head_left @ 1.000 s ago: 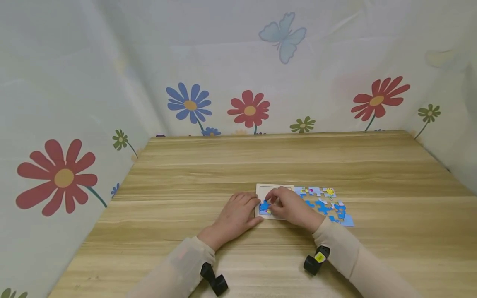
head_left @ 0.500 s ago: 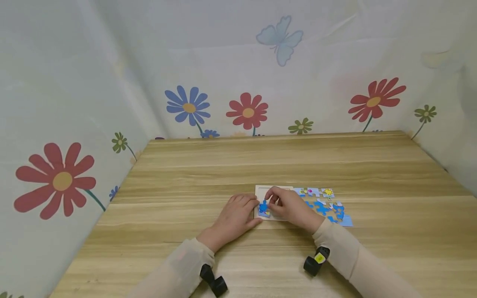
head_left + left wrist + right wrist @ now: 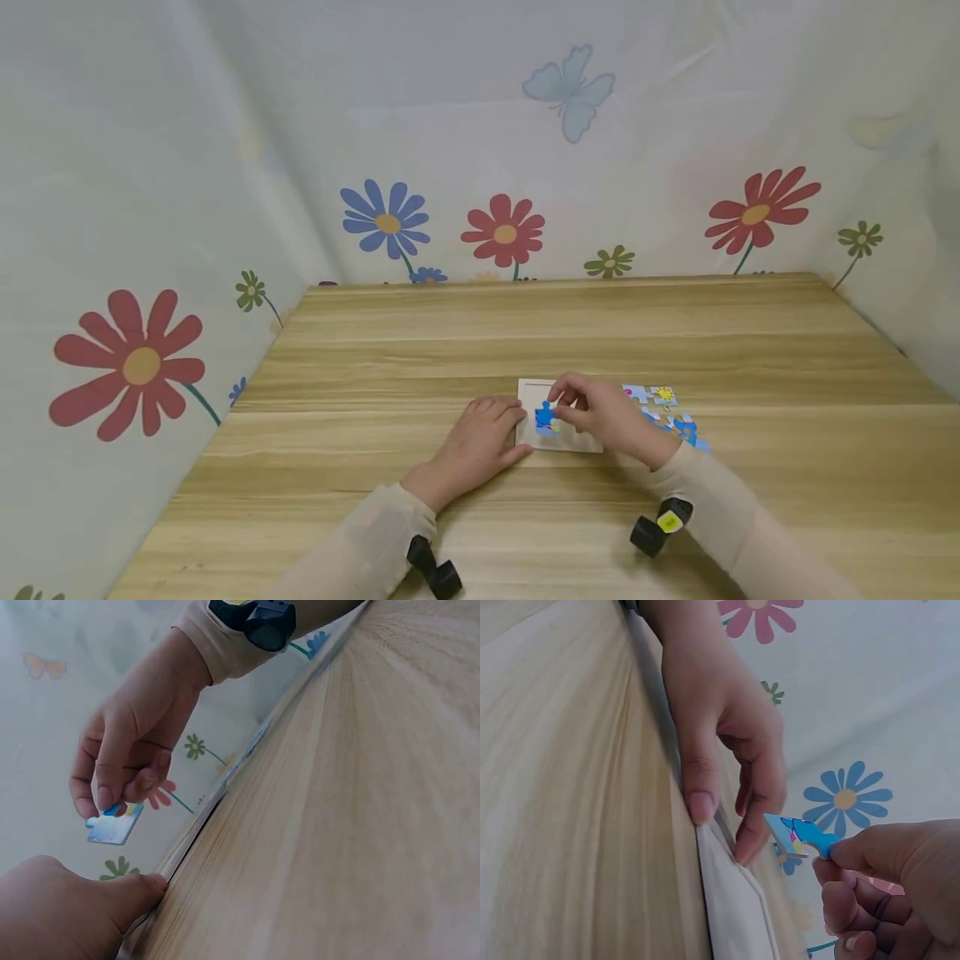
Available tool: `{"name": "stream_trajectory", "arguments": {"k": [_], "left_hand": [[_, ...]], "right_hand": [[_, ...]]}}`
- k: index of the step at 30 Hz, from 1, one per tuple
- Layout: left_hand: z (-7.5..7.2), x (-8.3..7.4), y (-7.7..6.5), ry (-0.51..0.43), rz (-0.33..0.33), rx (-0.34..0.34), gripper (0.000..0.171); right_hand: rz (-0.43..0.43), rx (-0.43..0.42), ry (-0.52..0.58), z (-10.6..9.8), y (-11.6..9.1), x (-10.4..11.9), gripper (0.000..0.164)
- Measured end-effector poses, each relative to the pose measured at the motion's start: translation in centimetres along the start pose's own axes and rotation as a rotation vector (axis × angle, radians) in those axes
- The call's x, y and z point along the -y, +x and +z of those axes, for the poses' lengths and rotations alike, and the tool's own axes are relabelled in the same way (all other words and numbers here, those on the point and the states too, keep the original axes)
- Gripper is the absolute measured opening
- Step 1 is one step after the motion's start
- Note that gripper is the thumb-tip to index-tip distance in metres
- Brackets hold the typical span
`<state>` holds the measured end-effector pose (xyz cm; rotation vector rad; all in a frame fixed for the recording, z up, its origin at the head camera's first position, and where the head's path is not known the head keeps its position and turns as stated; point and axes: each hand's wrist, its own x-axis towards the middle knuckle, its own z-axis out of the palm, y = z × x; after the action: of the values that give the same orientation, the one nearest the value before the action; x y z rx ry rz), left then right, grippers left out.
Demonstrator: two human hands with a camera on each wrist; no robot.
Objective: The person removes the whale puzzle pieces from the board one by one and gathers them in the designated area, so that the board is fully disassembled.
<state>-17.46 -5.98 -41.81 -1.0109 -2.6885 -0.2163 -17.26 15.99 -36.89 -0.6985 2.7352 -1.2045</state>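
A blue jigsaw piece (image 3: 545, 419) with a tab and a printed picture is pinched between the thumb and fingers of my right hand (image 3: 603, 414). In the right wrist view the jigsaw piece (image 3: 787, 831) is tilted and held up above the pale wooden puzzle tray (image 3: 735, 907). My left hand (image 3: 480, 437) holds the tray (image 3: 577, 444) at its left side, thumb at the near corner and fingers along the edge. Part of the tray is hidden behind my right hand. In the left wrist view the piece's light printed face (image 3: 116, 829) shows below my right fingertips.
Several loose jigsaw pieces (image 3: 684, 429), blue and light blue, lie on the wooden table (image 3: 420, 350) right of the tray, partly hidden by my right hand and sleeve. One piece with a yellow sun (image 3: 663, 394) lies at their far side. A flowered cloth (image 3: 652, 125) hangs behind the table.
My right hand has lifted the jigsaw piece from the tray's near left corner and shifted slightly right, covering more loose pieces. My left hand stays at the tray's left side.
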Motion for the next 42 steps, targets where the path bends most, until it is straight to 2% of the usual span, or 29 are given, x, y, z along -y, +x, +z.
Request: {"name": "stream_trajectory", "arguments": {"k": [9,22,32,42], "left_hand": [[0.1,-0.1,0.1,-0.009,-0.019,0.028,0.047],[0.2,0.1,0.1,-0.011,0.005,-0.009,0.045],[0.3,0.1,0.1,-0.008,0.011,-0.010,0.045],[0.3,0.2,0.1,-0.005,0.020,-0.021,0.044]], "right_hand": [[0.044,0.002,-0.030,-2.1,-1.2,-0.3,0.007],[0.057,0.025,-0.025,-4.0,-3.4,-2.0,0.006],[0.043,0.026,-0.111,-4.5,-5.0,-3.6,0.004],[0.092,0.090,-0.050,-3.8,-5.5,-4.7,0.004]]}}
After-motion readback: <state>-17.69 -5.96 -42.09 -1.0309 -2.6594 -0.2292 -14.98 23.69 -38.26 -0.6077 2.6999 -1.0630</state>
